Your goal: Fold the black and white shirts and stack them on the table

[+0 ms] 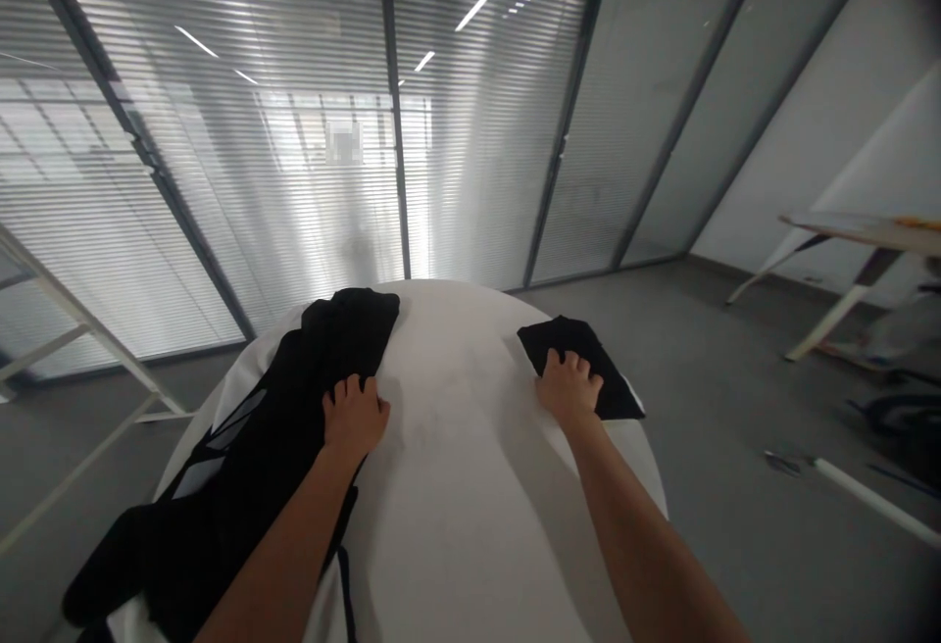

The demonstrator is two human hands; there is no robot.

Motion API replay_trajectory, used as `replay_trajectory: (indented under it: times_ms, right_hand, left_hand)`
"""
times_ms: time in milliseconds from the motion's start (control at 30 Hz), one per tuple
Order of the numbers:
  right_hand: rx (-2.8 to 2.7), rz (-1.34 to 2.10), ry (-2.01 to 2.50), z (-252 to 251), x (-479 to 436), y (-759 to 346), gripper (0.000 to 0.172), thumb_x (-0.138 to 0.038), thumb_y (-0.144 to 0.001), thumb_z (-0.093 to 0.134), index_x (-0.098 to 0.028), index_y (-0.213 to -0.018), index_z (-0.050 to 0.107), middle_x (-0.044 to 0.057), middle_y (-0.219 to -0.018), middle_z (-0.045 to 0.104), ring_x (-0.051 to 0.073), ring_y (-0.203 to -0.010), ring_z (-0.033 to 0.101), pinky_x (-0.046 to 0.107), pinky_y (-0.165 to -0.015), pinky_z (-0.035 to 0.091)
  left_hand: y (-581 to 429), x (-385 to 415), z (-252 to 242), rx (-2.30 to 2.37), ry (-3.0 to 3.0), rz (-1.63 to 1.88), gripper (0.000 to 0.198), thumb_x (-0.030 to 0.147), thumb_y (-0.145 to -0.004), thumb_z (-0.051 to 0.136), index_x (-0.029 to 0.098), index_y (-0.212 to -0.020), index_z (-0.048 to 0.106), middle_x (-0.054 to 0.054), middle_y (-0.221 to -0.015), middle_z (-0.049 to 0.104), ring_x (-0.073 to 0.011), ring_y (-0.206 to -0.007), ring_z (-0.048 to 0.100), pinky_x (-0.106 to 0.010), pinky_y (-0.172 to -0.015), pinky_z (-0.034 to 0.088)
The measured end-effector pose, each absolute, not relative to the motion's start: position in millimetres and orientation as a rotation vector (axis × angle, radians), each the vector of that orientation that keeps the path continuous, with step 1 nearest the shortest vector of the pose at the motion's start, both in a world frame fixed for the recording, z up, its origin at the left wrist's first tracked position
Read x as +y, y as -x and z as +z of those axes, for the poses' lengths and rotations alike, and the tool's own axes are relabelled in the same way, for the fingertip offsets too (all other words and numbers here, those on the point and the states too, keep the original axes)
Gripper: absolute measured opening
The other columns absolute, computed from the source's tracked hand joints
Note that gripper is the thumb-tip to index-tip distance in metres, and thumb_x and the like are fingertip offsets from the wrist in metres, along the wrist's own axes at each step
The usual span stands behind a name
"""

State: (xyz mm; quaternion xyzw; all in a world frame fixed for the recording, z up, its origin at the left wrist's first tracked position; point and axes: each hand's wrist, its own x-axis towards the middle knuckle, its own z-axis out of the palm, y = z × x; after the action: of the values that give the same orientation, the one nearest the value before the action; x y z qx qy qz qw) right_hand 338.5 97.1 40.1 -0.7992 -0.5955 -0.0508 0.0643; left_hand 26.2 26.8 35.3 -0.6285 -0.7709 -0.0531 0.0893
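A white table (456, 486) runs away from me. Along its left side lies a pile of black clothing (279, 408) with grey patches, part of it hanging over the near left edge. My left hand (354, 414) rests on the pile's right edge, fingers curled onto the cloth. On the table's right side sits a small folded black cloth (588, 349). My right hand (568, 388) lies on the near part of it, fingers spread flat and pressing down.
Glass walls with closed blinds (309, 133) stand behind the table. A white metal frame (80, 329) leans at the left. Another white table (860, 231) stands at the right, with a white tube (874, 496) and dark items on the grey floor.
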Motion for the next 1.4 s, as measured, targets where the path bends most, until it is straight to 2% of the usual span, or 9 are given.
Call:
replay_trajectory:
  times_ms: [67, 133, 300, 567, 800, 900, 1067, 1300, 1400]
  right_hand:
    - [-1.846, -0.134, 2.392, 44.2, 98.6, -341.1, 0.037, -0.023, -0.091, 0.043, -0.017, -0.125, 0.058, 0.019, -0.125, 0.053, 0.033, -0.118, 0.049, 0.05, -0.089, 0.04]
    - [-1.864, -0.127, 2.348, 48.4, 99.1, -343.7, 0.037, -0.019, -0.093, 0.035, -0.016, -0.117, 0.063, 0.019, -0.119, 0.059, 0.033, -0.113, 0.054, 0.048, -0.086, 0.044]
    - [-1.681, -0.119, 2.255, 58.2, 94.6, -350.6, 0.039, -0.022, -0.095, 0.035, -0.017, -0.125, 0.059, 0.017, -0.112, 0.065, 0.028, -0.096, 0.064, 0.039, -0.079, 0.049]
    - [-1.437, -0.186, 1.942, 69.1, 88.2, -344.7, 0.042, -0.031, -0.096, 0.035, -0.019, -0.133, 0.054, 0.014, -0.119, 0.064, 0.027, -0.099, 0.063, 0.036, -0.084, 0.045]
    - [-1.379, 0.143, 1.445, 69.1, 91.6, -339.8, 0.041, -0.038, -0.089, 0.046, -0.017, -0.12, 0.063, 0.012, -0.111, 0.068, 0.026, -0.103, 0.061, 0.037, -0.089, 0.045]
    - [-1.271, 0.587, 1.132, 75.7, 84.4, -332.1, 0.039, -0.043, -0.082, 0.058, -0.02, -0.114, 0.064, 0.006, -0.102, 0.07, 0.023, -0.092, 0.065, 0.036, -0.081, 0.05]
    - [-1.095, 1.224, 0.783, 80.8, 66.8, -305.5, 0.044, -0.04, -0.075, 0.068, -0.026, -0.116, 0.061, 0.003, -0.101, 0.072, 0.022, -0.084, 0.07, 0.034, -0.073, 0.055]
    - [-1.044, 1.611, 0.816, 57.1, 62.0, -262.8, 0.042, -0.039, -0.074, 0.07, -0.021, -0.111, 0.061, 0.004, -0.094, 0.073, 0.023, -0.081, 0.07, 0.038, -0.079, 0.055]
    - [-1.184, 1.504, 1.032, 38.0, 69.3, -255.7, 0.041, -0.036, -0.077, 0.064, -0.019, -0.114, 0.058, 0.006, -0.099, 0.071, 0.021, -0.083, 0.068, 0.039, -0.082, 0.054]
  left_hand:
    - [-22.1, 25.9, 26.2, -2.26, 1.915, -0.173, 0.038, 0.032, -0.088, 0.04, 0.018, -0.117, 0.06, -0.016, -0.124, 0.055, -0.0317, -0.114, 0.048, -0.05, -0.097, 0.034]
    - [-18.1, 24.9, 23.3, -2.236, 1.951, -0.2, 0.037, 0.032, -0.088, 0.04, 0.018, -0.116, 0.061, -0.017, -0.123, 0.055, -0.0324, -0.113, 0.049, -0.051, -0.098, 0.033]
    - [-15.0, 26.7, 25.0, -2.262, 1.975, -0.256, 0.038, 0.032, -0.086, 0.043, 0.018, -0.117, 0.062, -0.018, -0.127, 0.054, -0.0336, -0.115, 0.048, -0.055, -0.099, 0.032]
    - [-14.0, 27.9, 22.3, -2.257, 2.038, -0.421, 0.037, 0.032, -0.088, 0.045, 0.023, -0.119, 0.063, -0.014, -0.125, 0.056, -0.032, -0.118, 0.046, -0.06, -0.104, 0.027]
    - [-14.2, 29.6, 24.1, -2.238, 2.127, -0.697, 0.034, 0.028, -0.088, 0.045, 0.022, -0.116, 0.064, -0.012, -0.123, 0.058, -0.0303, -0.121, 0.047, -0.063, -0.109, 0.021]
    - [-16.0, 35.5, 23.8, -2.202, 2.215, -1.064, 0.039, 0.032, -0.089, 0.047, 0.02, -0.125, 0.058, -0.012, -0.128, 0.057, -0.0272, -0.125, 0.047, -0.055, -0.113, 0.022]
    - [-20.8, 35.3, 27.4, -2.215, 2.237, -2.215, 0.062, 0.046, -0.089, 0.049, 0.024, -0.145, 0.036, -0.012, -0.143, 0.049, -0.0245, -0.13, 0.048, -0.043, -0.106, 0.039]
    - [-38.5, 10.6, 40.5, -2.256, 2.103, -3.266, 0.062, 0.07, -0.082, 0.047, 0.021, -0.116, 0.065, -0.009, -0.114, 0.07, -0.0322, -0.111, 0.063, -0.045, -0.088, 0.053]
    - [-47.7, 11.0, 41.3, -2.413, 1.844, -3.3, 0.058, 0.065, -0.08, 0.056, 0.019, -0.114, 0.065, -0.011, -0.109, 0.071, -0.0297, -0.105, 0.066, -0.043, -0.087, 0.055]
